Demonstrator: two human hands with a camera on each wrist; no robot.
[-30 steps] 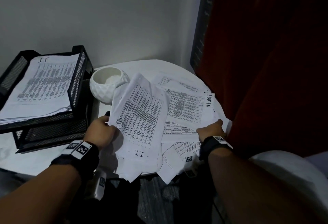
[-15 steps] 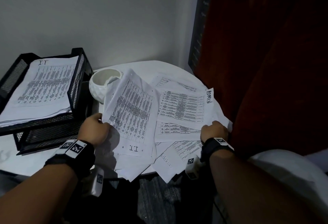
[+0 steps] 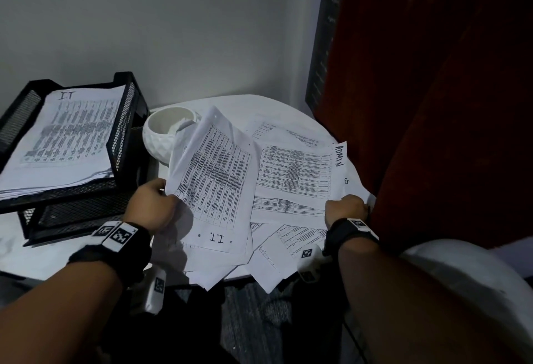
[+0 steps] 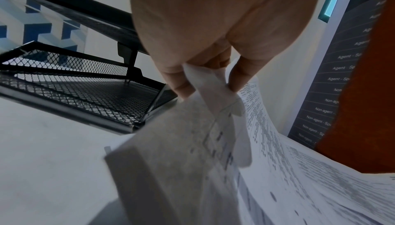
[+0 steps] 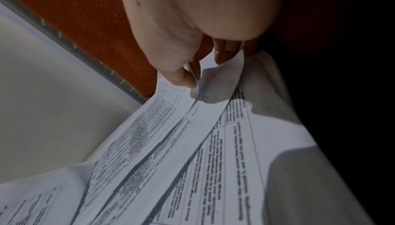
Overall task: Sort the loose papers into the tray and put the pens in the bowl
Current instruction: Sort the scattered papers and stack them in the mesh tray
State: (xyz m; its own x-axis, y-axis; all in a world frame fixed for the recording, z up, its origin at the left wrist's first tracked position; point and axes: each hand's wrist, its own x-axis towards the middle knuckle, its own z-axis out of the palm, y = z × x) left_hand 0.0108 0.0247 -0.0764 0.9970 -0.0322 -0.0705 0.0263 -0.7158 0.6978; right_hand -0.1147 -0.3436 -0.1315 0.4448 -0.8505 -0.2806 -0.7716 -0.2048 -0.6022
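Papers on both sides: your left hand (image 3: 151,205) pinches the I.T. sheet (image 3: 212,182), your right hand (image 3: 344,209) pinches the ADMIN sheet (image 3: 297,174) over the counter (image 3: 259,105).

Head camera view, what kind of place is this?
Probably an office corner: a black mesh tray holding printed sheets marked I.T., loose papers on a round white table, and a wall board.

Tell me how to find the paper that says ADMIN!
Start at the round white table beside the red curtain. The ADMIN sheet lies near the right hand; only it has ADMIN handwritten along its right edge.
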